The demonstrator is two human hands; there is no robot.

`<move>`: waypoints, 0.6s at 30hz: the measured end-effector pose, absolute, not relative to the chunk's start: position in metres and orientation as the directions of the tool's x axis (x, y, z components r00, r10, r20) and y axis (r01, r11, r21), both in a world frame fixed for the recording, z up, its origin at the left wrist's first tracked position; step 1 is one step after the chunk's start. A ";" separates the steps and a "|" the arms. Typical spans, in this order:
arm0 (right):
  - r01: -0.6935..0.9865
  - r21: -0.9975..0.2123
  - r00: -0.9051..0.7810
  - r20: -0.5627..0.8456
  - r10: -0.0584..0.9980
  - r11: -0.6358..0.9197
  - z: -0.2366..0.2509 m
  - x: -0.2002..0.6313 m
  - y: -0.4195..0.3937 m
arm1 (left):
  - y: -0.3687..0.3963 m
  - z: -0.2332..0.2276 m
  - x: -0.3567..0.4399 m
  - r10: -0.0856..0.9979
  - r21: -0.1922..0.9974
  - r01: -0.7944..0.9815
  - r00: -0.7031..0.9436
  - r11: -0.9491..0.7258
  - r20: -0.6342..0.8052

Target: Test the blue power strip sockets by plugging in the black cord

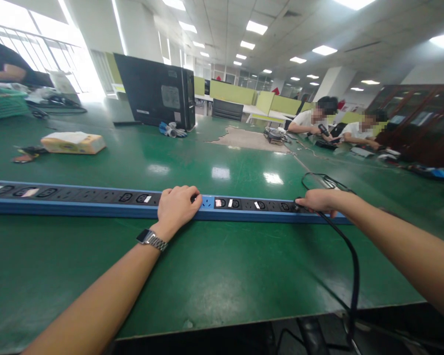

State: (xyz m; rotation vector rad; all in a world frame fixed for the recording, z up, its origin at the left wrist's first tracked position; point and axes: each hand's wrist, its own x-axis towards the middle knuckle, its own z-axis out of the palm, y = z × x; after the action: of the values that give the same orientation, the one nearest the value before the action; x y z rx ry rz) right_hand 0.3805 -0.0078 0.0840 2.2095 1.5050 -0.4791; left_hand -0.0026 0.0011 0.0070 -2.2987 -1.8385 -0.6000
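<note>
A long blue power strip (187, 214) with black socket modules lies across the green table. White and pink labels stick to several of its sockets. My left hand (177, 206), with a metal-banded watch on its wrist, grips the strip near the middle, fingers curled over the far edge. Beside its thumb sits a blue socket module (207, 201). Toward the strip's right end, my right hand (320, 199) pinches a black plug (298, 204) at the sockets. Whether its pins are inside a socket is hidden. A black cable (353, 261) loops from there down past the table's front edge.
Behind the strip lie a tissue pack (73, 143) and work gloves (172, 129), near a black computer case (159, 93). A green basket (3, 104) is at the far left. Two people sit at the far right, another at the left. The table's front edge (274, 320) is close.
</note>
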 end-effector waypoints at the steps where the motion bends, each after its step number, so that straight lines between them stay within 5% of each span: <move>1: 0.936 0.155 0.351 -0.498 0.793 -0.317 0.084 0.381 -0.008 | 0.001 0.007 -0.003 0.904 0.139 0.959 0.176 -0.247 0.390; 18: 0.929 0.165 0.367 -0.509 0.779 -0.330 0.078 0.365 -0.022 | 0.002 0.005 -0.003 0.898 0.141 0.956 0.183 -0.258 0.399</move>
State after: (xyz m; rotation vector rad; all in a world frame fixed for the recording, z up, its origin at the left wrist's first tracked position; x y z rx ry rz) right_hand 0.3652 -0.0220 0.0781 2.2060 1.4816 -0.4756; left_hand -0.0032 0.0025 0.0046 -2.3048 -1.8212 -0.6177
